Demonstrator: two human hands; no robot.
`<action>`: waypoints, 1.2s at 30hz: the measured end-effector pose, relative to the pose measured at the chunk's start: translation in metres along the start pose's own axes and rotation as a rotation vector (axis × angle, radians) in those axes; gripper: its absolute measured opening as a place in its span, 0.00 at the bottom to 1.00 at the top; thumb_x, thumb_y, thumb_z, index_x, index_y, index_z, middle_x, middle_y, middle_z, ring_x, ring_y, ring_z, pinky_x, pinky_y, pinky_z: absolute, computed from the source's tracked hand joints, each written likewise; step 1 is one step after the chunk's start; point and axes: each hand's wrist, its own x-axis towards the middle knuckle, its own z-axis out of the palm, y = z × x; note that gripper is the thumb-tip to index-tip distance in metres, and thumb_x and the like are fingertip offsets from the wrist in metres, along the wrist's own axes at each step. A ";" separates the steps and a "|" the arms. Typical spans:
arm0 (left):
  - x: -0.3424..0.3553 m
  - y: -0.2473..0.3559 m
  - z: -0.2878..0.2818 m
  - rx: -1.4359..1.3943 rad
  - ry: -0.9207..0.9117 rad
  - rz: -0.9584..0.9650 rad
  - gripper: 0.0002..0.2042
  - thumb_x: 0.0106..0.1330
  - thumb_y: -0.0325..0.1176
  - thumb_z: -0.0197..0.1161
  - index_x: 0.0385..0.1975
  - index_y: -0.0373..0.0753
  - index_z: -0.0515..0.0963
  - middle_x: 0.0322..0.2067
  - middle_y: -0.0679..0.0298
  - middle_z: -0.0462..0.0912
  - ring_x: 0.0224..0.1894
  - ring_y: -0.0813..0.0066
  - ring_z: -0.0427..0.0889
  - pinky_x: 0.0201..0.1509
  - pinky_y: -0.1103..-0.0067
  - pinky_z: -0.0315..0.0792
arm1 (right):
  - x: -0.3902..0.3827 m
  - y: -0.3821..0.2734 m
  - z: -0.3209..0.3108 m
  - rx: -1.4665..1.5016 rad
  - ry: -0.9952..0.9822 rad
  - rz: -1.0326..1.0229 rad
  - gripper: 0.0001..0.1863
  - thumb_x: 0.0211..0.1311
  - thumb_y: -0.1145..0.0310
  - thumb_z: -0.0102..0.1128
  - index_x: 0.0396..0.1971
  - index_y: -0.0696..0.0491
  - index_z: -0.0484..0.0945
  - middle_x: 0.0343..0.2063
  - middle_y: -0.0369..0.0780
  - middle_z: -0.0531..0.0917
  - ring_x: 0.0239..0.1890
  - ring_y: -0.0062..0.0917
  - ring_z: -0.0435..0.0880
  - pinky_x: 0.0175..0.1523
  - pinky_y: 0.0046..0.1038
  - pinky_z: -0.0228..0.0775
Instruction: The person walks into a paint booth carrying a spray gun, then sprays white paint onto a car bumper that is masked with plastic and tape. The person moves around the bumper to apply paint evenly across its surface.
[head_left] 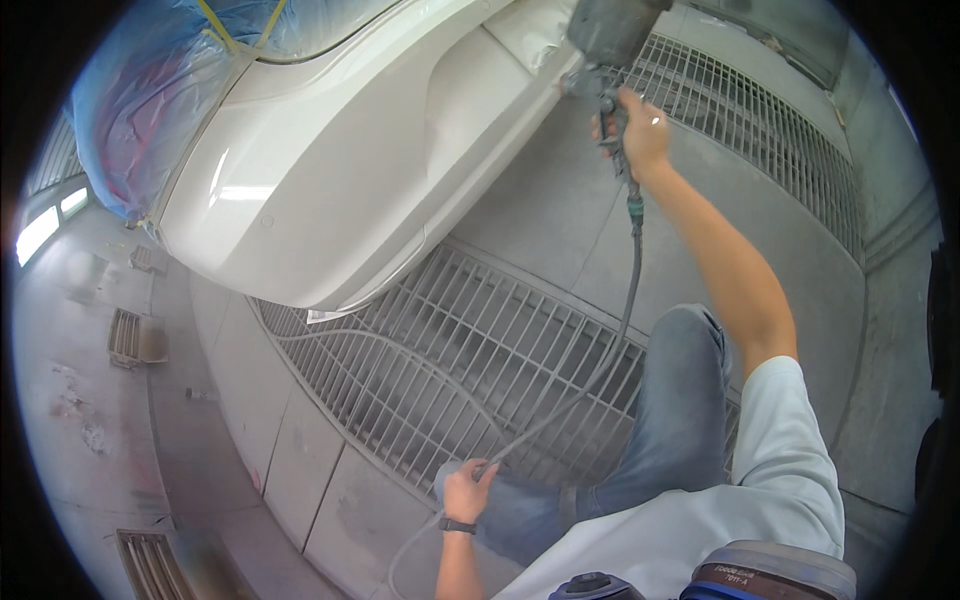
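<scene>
My right hand [640, 135] is wrapped round the handle of a spray gun [608, 95], raised at the upper right. A dark grey paint cup [615, 30] sits on top of the gun, partly cut off by the picture's edge. The gun's front is close to the side of a white car bumper [330, 190]. From the green fitting under the handle, a grey air hose [630, 290] hangs down in a curve. Low in the middle, near my knee, my left hand [466, 492] is closed on that hose; a dark band circles its wrist.
Blue and clear masking film [150, 110], edged with yellow tape, covers the car's upper left. Metal floor grates [480, 330] lie beneath the bumper, and another grating [750, 130] runs at the upper right. The hose loops across the grates. Grey walls stand on both sides.
</scene>
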 end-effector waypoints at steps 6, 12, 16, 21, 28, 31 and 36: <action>-0.023 -0.020 -0.008 0.066 -0.066 -0.064 0.18 0.60 0.47 0.76 0.40 0.39 0.87 0.32 0.46 0.88 0.38 0.46 0.88 0.40 0.62 0.81 | -0.100 0.014 0.041 0.132 -0.348 0.008 0.18 0.73 0.53 0.57 0.42 0.54 0.81 0.26 0.41 0.86 0.24 0.23 0.86 0.22 0.24 0.73; -0.043 -0.034 -0.015 0.093 -0.015 -0.058 0.18 0.58 0.47 0.76 0.39 0.40 0.88 0.32 0.48 0.88 0.38 0.48 0.88 0.41 0.62 0.80 | -0.198 0.032 0.108 0.022 -0.509 -0.010 0.17 0.69 0.60 0.63 0.44 0.60 0.84 0.28 0.39 0.86 0.27 0.17 0.84 0.29 0.22 0.74; -0.045 -0.037 -0.020 0.119 -0.025 -0.055 0.18 0.58 0.47 0.76 0.39 0.40 0.88 0.32 0.47 0.88 0.38 0.48 0.89 0.41 0.62 0.80 | -0.238 0.044 0.160 -0.123 -0.773 -0.152 0.18 0.62 0.59 0.66 0.43 0.58 0.86 0.26 0.38 0.84 0.32 0.17 0.80 0.40 0.26 0.73; -0.036 -0.031 -0.019 0.155 -0.047 -0.030 0.19 0.58 0.48 0.76 0.39 0.39 0.88 0.31 0.46 0.88 0.37 0.48 0.88 0.41 0.63 0.81 | -0.227 0.058 0.167 -0.090 -0.934 0.041 0.19 0.63 0.57 0.63 0.42 0.58 0.87 0.33 0.43 0.90 0.38 0.27 0.88 0.47 0.30 0.78; -0.003 0.004 0.002 0.057 -0.170 0.020 0.16 0.60 0.45 0.76 0.38 0.38 0.87 0.29 0.48 0.87 0.36 0.48 0.88 0.39 0.64 0.80 | -0.106 0.069 0.053 0.086 -0.442 0.212 0.17 0.71 0.56 0.62 0.44 0.56 0.82 0.27 0.42 0.86 0.22 0.23 0.85 0.15 0.24 0.70; 0.019 0.027 0.014 -0.018 -0.147 0.149 0.15 0.61 0.43 0.75 0.39 0.38 0.87 0.30 0.48 0.87 0.35 0.49 0.88 0.38 0.64 0.80 | -0.046 0.057 -0.003 0.023 -0.270 0.132 0.22 0.71 0.51 0.58 0.40 0.59 0.79 0.26 0.47 0.86 0.22 0.29 0.86 0.17 0.26 0.72; 0.022 0.046 0.015 -0.120 -0.120 0.178 0.15 0.62 0.42 0.74 0.39 0.37 0.86 0.30 0.49 0.88 0.35 0.50 0.88 0.38 0.64 0.79 | 0.025 0.041 -0.042 0.015 -0.048 0.007 0.21 0.70 0.53 0.58 0.32 0.59 0.81 0.24 0.45 0.85 0.21 0.27 0.85 0.19 0.28 0.73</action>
